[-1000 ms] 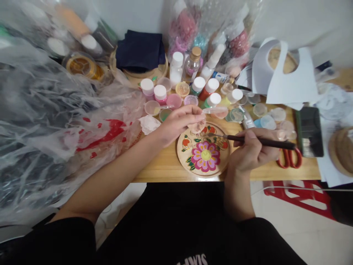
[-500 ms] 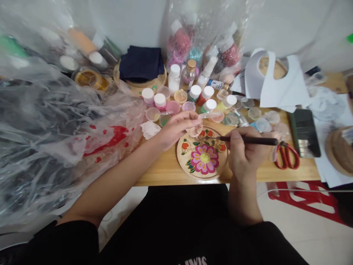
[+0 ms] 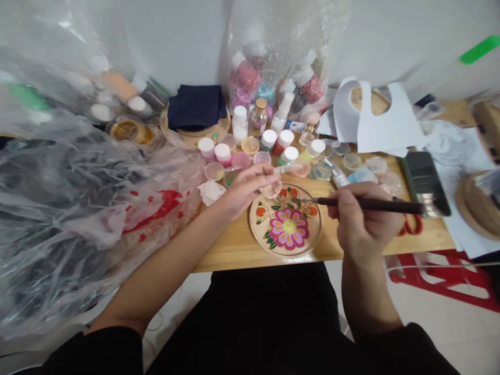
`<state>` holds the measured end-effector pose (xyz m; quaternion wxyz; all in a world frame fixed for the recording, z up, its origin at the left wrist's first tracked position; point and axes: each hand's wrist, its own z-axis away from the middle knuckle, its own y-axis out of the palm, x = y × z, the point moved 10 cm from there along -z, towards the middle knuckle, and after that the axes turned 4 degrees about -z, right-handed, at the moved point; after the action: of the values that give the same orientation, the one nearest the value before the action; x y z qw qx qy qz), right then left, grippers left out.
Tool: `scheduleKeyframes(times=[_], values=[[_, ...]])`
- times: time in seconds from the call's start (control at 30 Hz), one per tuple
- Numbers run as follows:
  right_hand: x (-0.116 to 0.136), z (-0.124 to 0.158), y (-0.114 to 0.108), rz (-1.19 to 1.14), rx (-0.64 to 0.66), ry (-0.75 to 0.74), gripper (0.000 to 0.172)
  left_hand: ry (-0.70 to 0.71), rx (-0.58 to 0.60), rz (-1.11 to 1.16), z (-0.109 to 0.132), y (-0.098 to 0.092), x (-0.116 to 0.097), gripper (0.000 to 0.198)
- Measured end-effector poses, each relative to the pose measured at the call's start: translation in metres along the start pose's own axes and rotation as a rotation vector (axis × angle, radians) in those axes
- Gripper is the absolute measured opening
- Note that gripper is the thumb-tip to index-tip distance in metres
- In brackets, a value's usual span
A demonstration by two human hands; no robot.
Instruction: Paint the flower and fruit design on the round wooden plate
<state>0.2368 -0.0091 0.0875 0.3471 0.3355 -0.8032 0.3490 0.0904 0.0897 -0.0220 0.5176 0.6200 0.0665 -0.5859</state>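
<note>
My left hand [image 3: 250, 187] is closed on the edge of a small clear plastic cup [image 3: 272, 189], tilted above the top left of a round wooden board [image 3: 260, 238]. What appears to be the cup's clear lid [image 3: 289, 168] sticks out to the right. A pink flower [image 3: 289, 227] with a yellow centre, orange shapes and green leaves, edged in gold, decorates the board. My right hand [image 3: 361, 216] grips a slim dark-handled tool [image 3: 375, 204] with a thin metal shaft. Its tip hovers at or just above the board's upper part; contact is not clear.
Several white-capped paint jars [image 3: 286, 139] and small cups stand behind the board. A crumpled tissue [image 3: 211, 192] and plastic sheeting [image 3: 97, 208] lie left. To the right are red-handled scissors [image 3: 413, 224], partly hidden, a phone [image 3: 425, 179] and cut white paper [image 3: 369, 122].
My right hand has drawn back to the right and toward me with the dark-handled tool, now covering part of the scissors. My left hand still holds the cup. The view has shifted slightly.
</note>
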Motion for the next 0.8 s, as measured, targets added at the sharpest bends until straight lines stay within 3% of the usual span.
scheduleKeyframes(times=[0.13,0.2,0.47,0.63,0.8], values=[[0.003,-0.002,-0.019,-0.216,-0.226,-0.007,0.018,-0.013,-0.013,0.012,0.000,-0.001,0.001,0.032],[0.003,-0.003,-0.020,-0.318,-0.270,-0.006,0.017,-0.022,-0.020,0.004,0.001,-0.002,0.002,0.032],[-0.006,0.004,0.026,-0.205,0.054,0.119,0.010,-0.034,-0.048,-0.035,0.001,-0.007,0.003,0.035],[-0.017,0.001,0.036,-0.228,0.052,0.224,0.023,-0.023,-0.038,-0.041,0.003,-0.006,0.004,0.030],[-0.035,0.001,0.038,-0.339,-0.044,0.351,0.030,-0.025,-0.040,-0.044,0.003,-0.007,0.004,0.026]])
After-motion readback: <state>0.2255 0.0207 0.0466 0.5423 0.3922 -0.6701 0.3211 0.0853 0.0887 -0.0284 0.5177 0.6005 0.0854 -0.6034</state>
